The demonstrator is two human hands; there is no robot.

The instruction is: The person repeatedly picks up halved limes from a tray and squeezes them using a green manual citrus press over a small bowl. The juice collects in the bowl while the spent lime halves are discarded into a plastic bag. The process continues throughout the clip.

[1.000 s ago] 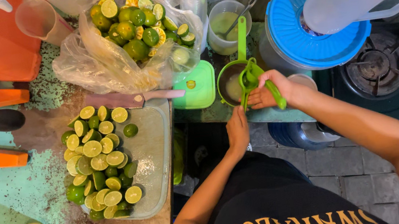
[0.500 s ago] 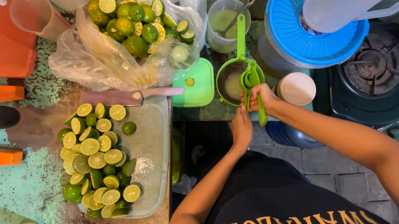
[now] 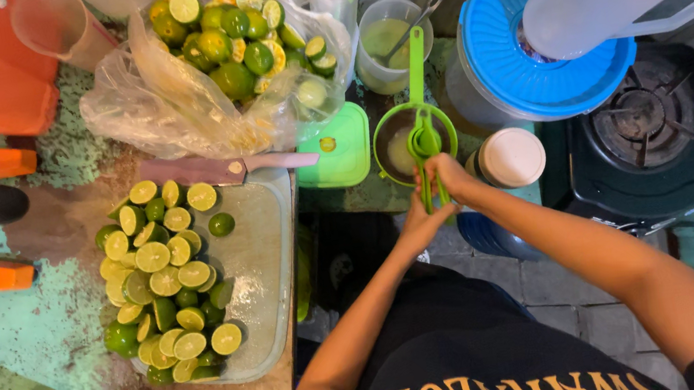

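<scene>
Grip: the handles of a green citrus squeezer (image 3: 423, 136) are clasped by both hands; the right hand (image 3: 450, 178) is closed round them from the right, the left hand (image 3: 419, 223) is pressed against them from below
Squeezer: held at centre frame, its cup over a round green-rimmed strainer (image 3: 399, 148)
Beside it: a white-lidded jar (image 3: 510, 157) just right; a green box lid (image 3: 344, 146) just left
Left of frame: halved limes (image 3: 164, 282) heaped on a clear tray (image 3: 262, 260); a knife (image 3: 223, 168) laid across its top edge
Upper frame: a plastic bag (image 3: 166, 111) of limes; a blue lid (image 3: 526, 64) at right

Glossy green plastic squeezer (image 3: 423, 136), crinkled clear plastic bag (image 3: 175, 110), worn rough tabletop (image 3: 70, 330).
</scene>
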